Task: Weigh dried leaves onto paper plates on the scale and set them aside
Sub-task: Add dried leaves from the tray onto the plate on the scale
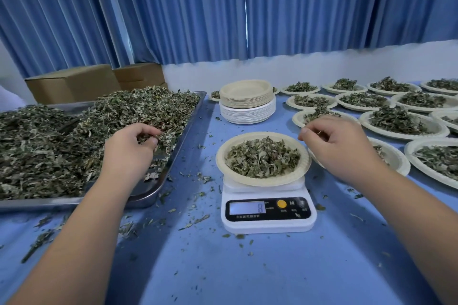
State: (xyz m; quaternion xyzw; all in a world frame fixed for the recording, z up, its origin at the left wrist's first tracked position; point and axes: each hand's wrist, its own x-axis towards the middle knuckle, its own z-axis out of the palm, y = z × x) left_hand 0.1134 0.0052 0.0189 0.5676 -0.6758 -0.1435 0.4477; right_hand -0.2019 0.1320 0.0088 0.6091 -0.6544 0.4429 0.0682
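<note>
Blue table point(247, 275), leaf crumbs scattered. White scale point(269, 215) at centre; paper plate point(305, 163) sits on it, holding a leaf portion point(262, 158). Left hand point(131, 148) is in the steel tray point(183, 136), fingers curled round a clump of the dried leaves point(49, 146) heaped there. Right hand point(339, 146) hovers just right of the plate, fingers loosely curled, nothing seen in them. Filled plates point(366, 119) spread on the right. Empty plate stack point(245, 99) behind the scale. Cardboard boxes point(74, 82) and blue curtain point(223, 7) at the back.
</note>
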